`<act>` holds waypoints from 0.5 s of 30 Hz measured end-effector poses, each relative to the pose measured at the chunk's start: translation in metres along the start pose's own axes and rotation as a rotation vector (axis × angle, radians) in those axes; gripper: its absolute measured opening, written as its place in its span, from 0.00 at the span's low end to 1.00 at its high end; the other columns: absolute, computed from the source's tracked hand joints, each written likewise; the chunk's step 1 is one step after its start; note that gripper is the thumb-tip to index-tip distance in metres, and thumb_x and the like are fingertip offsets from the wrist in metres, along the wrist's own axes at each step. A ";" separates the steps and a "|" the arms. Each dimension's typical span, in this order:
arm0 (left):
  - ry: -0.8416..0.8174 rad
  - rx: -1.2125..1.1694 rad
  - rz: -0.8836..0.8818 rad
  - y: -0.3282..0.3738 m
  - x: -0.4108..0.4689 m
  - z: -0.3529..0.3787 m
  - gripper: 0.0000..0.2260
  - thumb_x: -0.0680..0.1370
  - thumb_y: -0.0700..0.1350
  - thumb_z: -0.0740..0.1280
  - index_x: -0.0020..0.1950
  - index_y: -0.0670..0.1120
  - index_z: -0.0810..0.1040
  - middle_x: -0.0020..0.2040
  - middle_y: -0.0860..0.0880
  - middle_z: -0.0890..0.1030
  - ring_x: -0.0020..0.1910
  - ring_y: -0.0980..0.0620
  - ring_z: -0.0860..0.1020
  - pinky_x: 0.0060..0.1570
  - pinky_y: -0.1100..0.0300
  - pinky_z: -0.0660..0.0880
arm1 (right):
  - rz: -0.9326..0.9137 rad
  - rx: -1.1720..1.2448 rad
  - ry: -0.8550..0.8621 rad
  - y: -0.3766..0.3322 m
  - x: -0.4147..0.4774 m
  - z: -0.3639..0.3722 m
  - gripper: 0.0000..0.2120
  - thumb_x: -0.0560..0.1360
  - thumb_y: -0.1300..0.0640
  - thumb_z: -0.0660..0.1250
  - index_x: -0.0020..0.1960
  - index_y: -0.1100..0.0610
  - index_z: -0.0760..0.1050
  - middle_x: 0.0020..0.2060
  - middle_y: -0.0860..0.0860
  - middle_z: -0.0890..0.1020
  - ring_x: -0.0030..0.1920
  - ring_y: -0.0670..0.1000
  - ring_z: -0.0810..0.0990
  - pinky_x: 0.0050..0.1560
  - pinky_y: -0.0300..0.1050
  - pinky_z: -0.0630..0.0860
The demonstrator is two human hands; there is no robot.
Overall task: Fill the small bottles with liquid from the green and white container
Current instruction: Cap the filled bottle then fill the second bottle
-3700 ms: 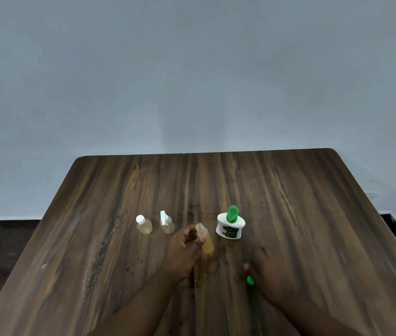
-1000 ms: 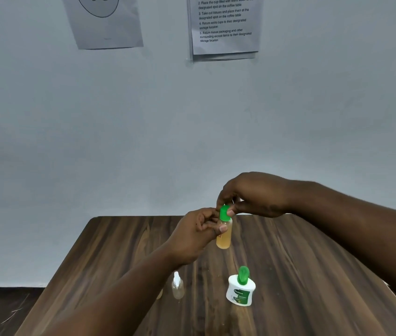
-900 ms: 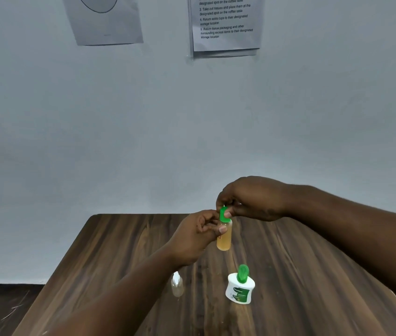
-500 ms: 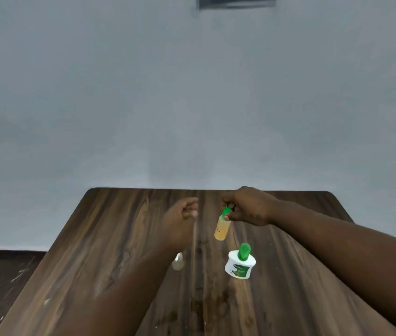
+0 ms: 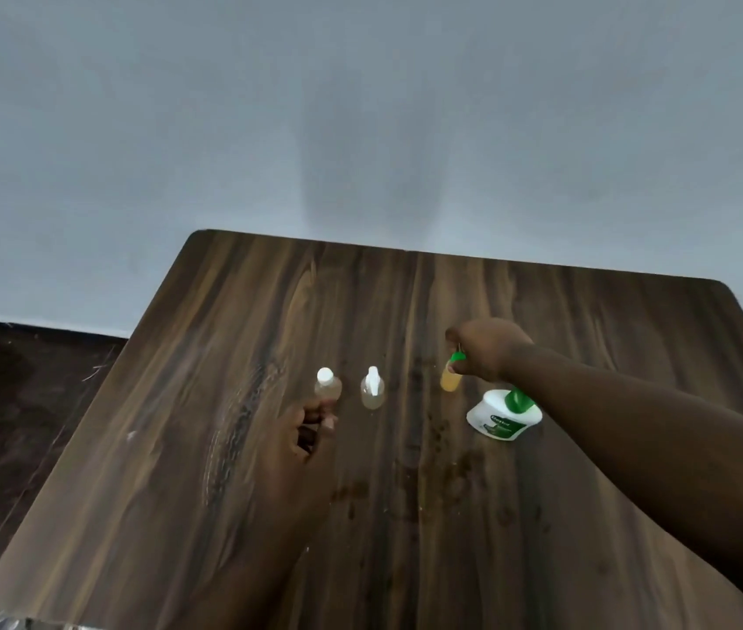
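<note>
Your right hand [image 5: 485, 352] pinches the green-capped small bottle [image 5: 450, 380], amber-filled, by its top. Whether its base touches the table [image 5: 224, 447] cannot be told. The green and white container [image 5: 497, 420] stands at 4 o'clock from it, partly behind your forearm. The white-capped bottle [image 5: 328, 385] and the spray-top bottle [image 5: 373, 391] stand at 9 o'clock. Your left hand [image 5: 303, 436] is loosely curled and empty, at 7 o'clock of the white-capped bottle.

left hand [image 5: 301, 441]: bare | right hand [image 5: 483, 352]: bare | forearms [image 5: 633, 429]: bare to frame edge
</note>
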State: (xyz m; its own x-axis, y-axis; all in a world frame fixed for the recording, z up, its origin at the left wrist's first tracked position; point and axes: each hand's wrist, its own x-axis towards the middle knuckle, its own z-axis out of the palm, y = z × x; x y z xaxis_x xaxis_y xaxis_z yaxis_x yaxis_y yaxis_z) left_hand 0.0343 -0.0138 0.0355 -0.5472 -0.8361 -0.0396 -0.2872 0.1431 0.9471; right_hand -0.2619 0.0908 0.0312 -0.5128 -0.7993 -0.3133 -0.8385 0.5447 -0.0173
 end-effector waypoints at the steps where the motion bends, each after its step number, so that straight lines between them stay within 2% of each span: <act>1: -0.003 0.006 -0.013 -0.004 -0.002 -0.001 0.11 0.79 0.38 0.69 0.53 0.54 0.81 0.46 0.60 0.83 0.41 0.58 0.81 0.40 0.67 0.74 | 0.005 -0.006 -0.009 0.000 0.002 0.004 0.12 0.73 0.44 0.70 0.50 0.50 0.74 0.47 0.50 0.81 0.48 0.55 0.80 0.39 0.46 0.71; 6: -0.043 0.047 -0.028 -0.019 -0.007 -0.003 0.11 0.79 0.39 0.69 0.54 0.56 0.81 0.46 0.60 0.83 0.41 0.58 0.81 0.38 0.70 0.75 | 0.007 0.000 0.000 -0.001 0.006 0.009 0.14 0.74 0.45 0.70 0.55 0.51 0.75 0.49 0.50 0.82 0.48 0.54 0.79 0.41 0.46 0.74; 10: -0.061 0.059 -0.039 -0.025 -0.009 0.000 0.11 0.79 0.39 0.69 0.54 0.55 0.82 0.42 0.56 0.83 0.37 0.59 0.80 0.36 0.70 0.74 | 0.017 -0.002 -0.040 -0.004 0.008 0.007 0.12 0.73 0.45 0.71 0.51 0.49 0.74 0.47 0.48 0.80 0.43 0.51 0.74 0.41 0.46 0.74; 15: -0.085 0.057 -0.048 -0.034 -0.011 0.005 0.11 0.79 0.40 0.69 0.52 0.58 0.82 0.40 0.57 0.82 0.35 0.59 0.78 0.34 0.69 0.73 | 0.039 0.008 -0.068 -0.007 0.005 0.005 0.14 0.74 0.46 0.71 0.54 0.51 0.74 0.49 0.49 0.81 0.46 0.51 0.76 0.44 0.48 0.76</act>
State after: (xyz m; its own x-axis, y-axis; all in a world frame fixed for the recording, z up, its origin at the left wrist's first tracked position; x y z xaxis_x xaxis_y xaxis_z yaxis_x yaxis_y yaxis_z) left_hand 0.0463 -0.0070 0.0018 -0.5960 -0.7949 -0.1137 -0.3578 0.1361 0.9238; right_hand -0.2581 0.0844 0.0249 -0.5314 -0.7582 -0.3778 -0.8161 0.5777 -0.0115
